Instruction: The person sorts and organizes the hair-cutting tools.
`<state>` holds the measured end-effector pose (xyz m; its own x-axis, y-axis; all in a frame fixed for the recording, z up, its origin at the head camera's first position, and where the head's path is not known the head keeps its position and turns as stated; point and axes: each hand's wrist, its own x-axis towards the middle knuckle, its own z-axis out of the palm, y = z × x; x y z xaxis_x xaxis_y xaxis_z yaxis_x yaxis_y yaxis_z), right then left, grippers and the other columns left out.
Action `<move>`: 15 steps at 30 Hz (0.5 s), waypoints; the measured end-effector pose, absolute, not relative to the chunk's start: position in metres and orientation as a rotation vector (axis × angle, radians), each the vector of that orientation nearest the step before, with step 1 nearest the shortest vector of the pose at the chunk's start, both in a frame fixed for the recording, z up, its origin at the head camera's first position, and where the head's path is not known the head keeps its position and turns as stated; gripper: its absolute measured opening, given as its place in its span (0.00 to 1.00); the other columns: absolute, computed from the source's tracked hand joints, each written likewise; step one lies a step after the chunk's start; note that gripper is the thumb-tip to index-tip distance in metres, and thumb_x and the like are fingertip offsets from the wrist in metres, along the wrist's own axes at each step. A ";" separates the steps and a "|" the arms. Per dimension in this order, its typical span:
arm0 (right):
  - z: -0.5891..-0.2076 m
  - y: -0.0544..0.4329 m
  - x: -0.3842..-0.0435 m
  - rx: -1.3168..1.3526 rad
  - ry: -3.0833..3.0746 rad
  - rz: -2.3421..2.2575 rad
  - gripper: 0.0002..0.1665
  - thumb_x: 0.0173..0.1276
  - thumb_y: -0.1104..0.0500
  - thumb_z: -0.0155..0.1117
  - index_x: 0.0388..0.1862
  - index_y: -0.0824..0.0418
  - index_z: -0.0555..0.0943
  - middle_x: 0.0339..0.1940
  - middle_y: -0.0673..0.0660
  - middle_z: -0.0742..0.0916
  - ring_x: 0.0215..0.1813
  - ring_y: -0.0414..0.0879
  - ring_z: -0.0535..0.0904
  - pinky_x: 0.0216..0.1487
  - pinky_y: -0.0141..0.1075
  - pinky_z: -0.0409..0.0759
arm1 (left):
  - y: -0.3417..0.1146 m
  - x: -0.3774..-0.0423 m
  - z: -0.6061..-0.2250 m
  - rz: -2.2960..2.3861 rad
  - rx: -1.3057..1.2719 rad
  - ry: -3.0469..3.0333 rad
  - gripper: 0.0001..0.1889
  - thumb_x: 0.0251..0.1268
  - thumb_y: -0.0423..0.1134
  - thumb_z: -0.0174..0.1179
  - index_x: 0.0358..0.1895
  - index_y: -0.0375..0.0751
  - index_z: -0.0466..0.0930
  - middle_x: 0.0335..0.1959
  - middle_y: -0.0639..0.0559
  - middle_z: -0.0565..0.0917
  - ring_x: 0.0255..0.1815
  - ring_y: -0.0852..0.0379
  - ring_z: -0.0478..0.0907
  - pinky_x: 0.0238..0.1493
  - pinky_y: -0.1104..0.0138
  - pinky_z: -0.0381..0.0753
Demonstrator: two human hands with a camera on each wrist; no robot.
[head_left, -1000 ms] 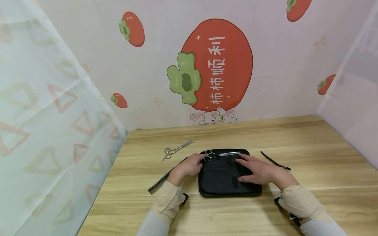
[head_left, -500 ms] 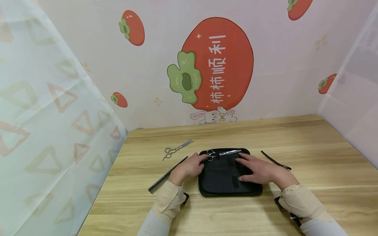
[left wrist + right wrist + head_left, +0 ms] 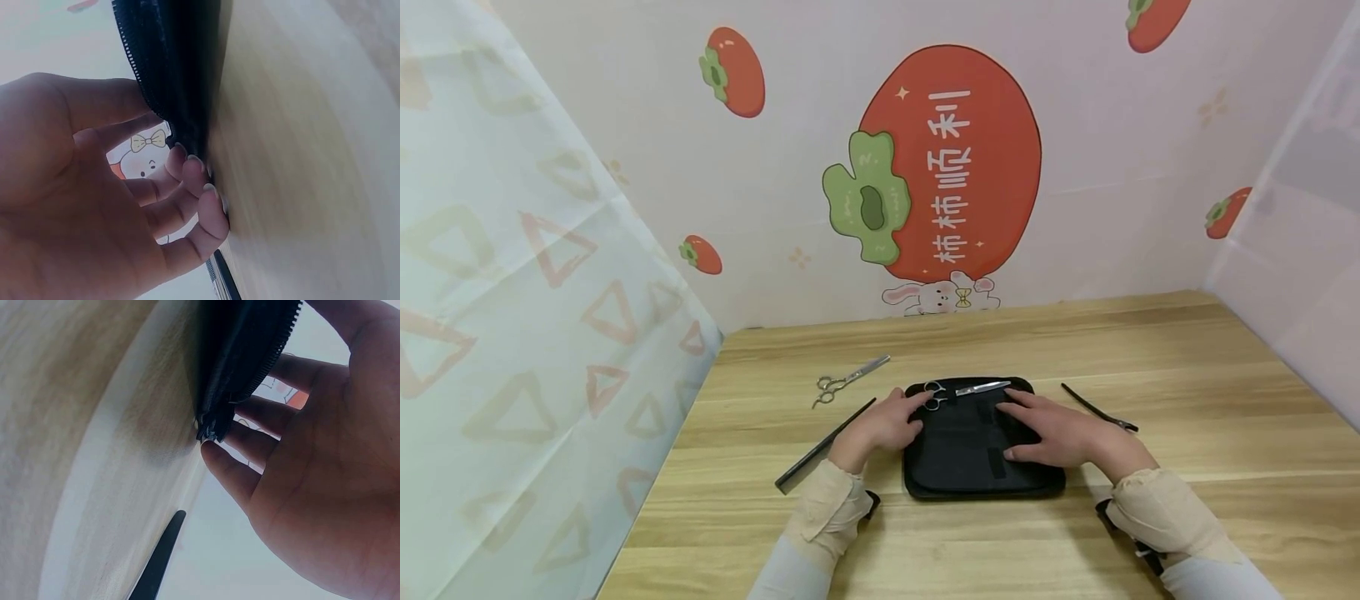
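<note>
A black zip case (image 3: 958,454) lies unfolded flat on the table, its toothed zipper edge (image 3: 275,359) showing in the right wrist view. Silver hair scissors (image 3: 985,388) lie along its far edge, a dark strip crossing them between handles and blades. My left hand (image 3: 887,423) is at the case's left side, index finger at the scissors' finger rings and thumb on the case. Its other fingertips (image 3: 212,206) reach down to the table beside the case. My right hand (image 3: 1060,429) rests on the case's right part with fingers spread, fingertips near the blade tips.
Thinning scissors (image 3: 852,380) lie on the wooden table (image 3: 970,550) at the back left. A black comb (image 3: 820,450) lies slanted beside the left forearm. To the right of the case is a slim black hair clip (image 3: 1097,410). A printed wall stands behind.
The scissors on the case have shifted slightly right and turned a little, blade tips farther back. My left index finger has moved slightly right with the handles. My right hand stays in place.
</note>
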<state>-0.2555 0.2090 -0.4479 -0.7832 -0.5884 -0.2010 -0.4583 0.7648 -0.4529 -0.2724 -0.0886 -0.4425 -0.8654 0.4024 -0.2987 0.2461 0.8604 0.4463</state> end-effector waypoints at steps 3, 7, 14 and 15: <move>-0.447 0.208 -0.255 -0.807 2.630 -0.547 0.49 0.70 0.37 0.67 0.79 0.63 0.65 0.82 0.69 0.59 0.78 0.69 0.59 0.71 0.64 0.65 | -0.088 -0.273 -0.444 0.564 0.466 2.649 0.29 0.80 0.39 0.52 0.80 0.56 0.61 0.56 0.41 0.71 0.38 0.50 0.72 0.41 0.59 0.71; -0.446 0.208 -0.255 -0.802 2.635 -0.545 0.49 0.70 0.37 0.67 0.79 0.62 0.65 0.82 0.69 0.59 0.78 0.69 0.59 0.71 0.64 0.65 | -0.088 -0.274 -0.445 0.568 0.462 2.664 0.30 0.78 0.37 0.51 0.81 0.55 0.61 0.55 0.41 0.70 0.37 0.50 0.72 0.40 0.59 0.71; -0.447 0.208 -0.254 -0.789 2.620 -0.556 0.49 0.70 0.37 0.67 0.80 0.62 0.64 0.82 0.69 0.59 0.79 0.69 0.58 0.71 0.64 0.64 | -0.090 -0.276 -0.447 0.606 0.478 2.679 0.30 0.78 0.36 0.51 0.80 0.53 0.62 0.58 0.39 0.66 0.40 0.48 0.74 0.40 0.59 0.73; -0.447 0.208 -0.254 -0.787 2.619 -0.557 0.49 0.70 0.37 0.66 0.80 0.62 0.64 0.82 0.69 0.59 0.79 0.69 0.58 0.71 0.64 0.64 | -0.091 -0.276 -0.448 0.618 0.489 2.682 0.29 0.79 0.36 0.50 0.80 0.51 0.62 0.62 0.38 0.65 0.45 0.47 0.76 0.43 0.58 0.75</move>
<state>-0.2542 0.2080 -0.4468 -0.7847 -0.5820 -0.2135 -0.4447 0.7683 -0.4604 -0.2757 -0.0905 -0.4476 -0.8811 0.4011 -0.2505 0.2510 0.8456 0.4712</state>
